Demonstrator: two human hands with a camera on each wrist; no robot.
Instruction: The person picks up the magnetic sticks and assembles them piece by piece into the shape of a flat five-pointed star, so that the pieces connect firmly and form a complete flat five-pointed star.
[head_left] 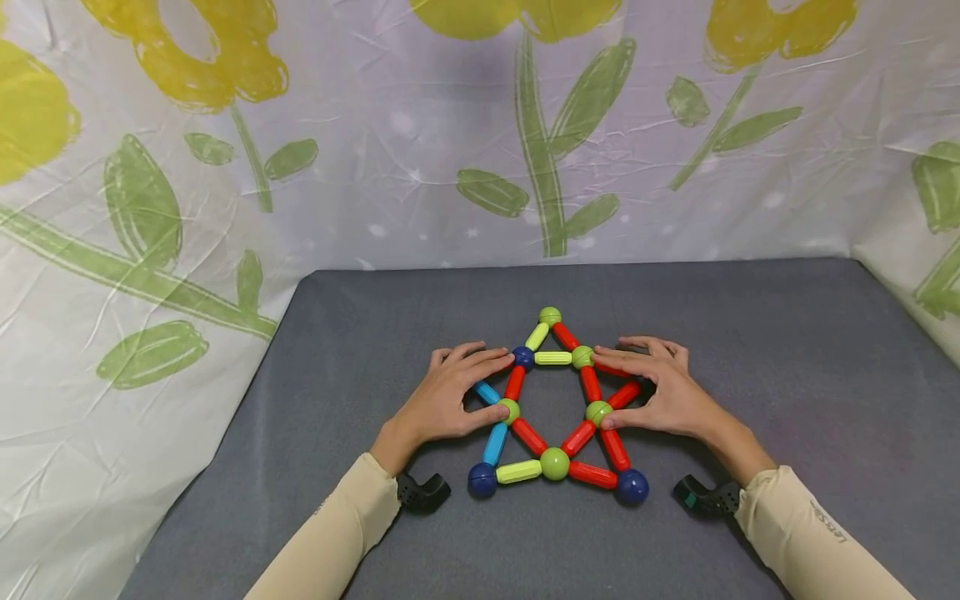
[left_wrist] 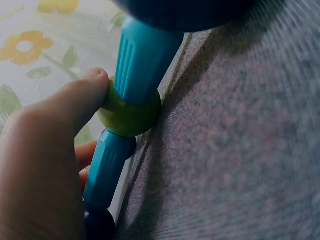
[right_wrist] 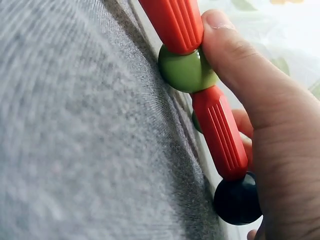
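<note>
A flat star-shaped figure of magnetic rods and balls lies on the grey cloth in the head view. Red rods (head_left: pixel 528 437), light green rods (head_left: pixel 552 358) and blue rods (head_left: pixel 495 444) join green balls (head_left: pixel 555 463) and navy balls (head_left: pixel 482 480). My left hand (head_left: pixel 457 392) holds its left side, thumb on a green ball (left_wrist: pixel 131 114) and fingertips at a navy ball (head_left: pixel 523 358). My right hand (head_left: pixel 663 387) holds the right side, thumb against a green ball (right_wrist: pixel 181 70), fingertips near another green ball (head_left: pixel 582 358). Both hands hide the side corners.
Grey cloth (head_left: pixel 375 325) covers the table under the figure. White fabric with yellow flowers (head_left: pixel 405 150) rises behind and at both sides. A black wrist device (head_left: pixel 422 493) sits at the left cuff, another black device (head_left: pixel 707 497) at the right cuff.
</note>
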